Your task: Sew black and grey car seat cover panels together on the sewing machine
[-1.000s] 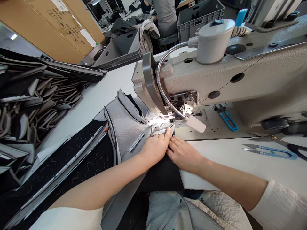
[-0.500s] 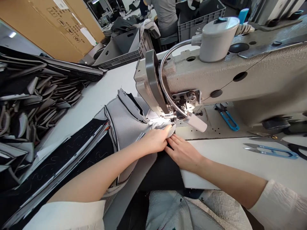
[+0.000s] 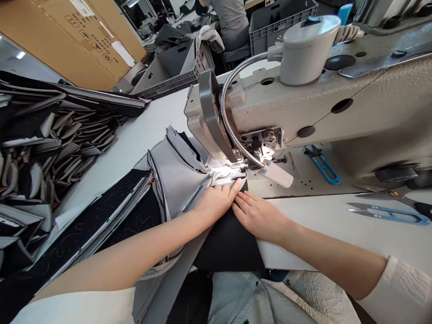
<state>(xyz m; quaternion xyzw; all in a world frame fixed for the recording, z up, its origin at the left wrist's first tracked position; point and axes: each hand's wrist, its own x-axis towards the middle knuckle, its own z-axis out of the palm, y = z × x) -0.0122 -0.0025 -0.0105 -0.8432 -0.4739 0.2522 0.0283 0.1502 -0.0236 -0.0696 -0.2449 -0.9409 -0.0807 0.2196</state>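
Note:
My left hand (image 3: 216,203) is closed on the grey fabric cover (image 3: 175,166) just in front of the sewing machine's (image 3: 290,108) needle area. Its fingers are curled into the folds, with the thumb stretched toward the presser foot. To its right, my right hand (image 3: 258,217) lies palm down, fingers stretched out over the edge of a black fabric panel (image 3: 226,247). The fingertips of both hands almost meet. Bright lamp light falls on the fabric under the foot, and the needle itself is hard to make out.
Blue thread snips (image 3: 322,164) lie on the machine bed. Another pair of snips (image 3: 388,213) and black-handled scissors (image 3: 398,195) are at right. Stacked fabric pieces (image 3: 60,144) fill the left side. Behind stand grey crates (image 3: 175,78), a cardboard box (image 3: 74,40) and a seated person (image 3: 232,22).
My left hand has slid slightly down and left, its fingers now spread lower over the grey fabric. More of the black panel shows below the hands. The right hand has barely moved.

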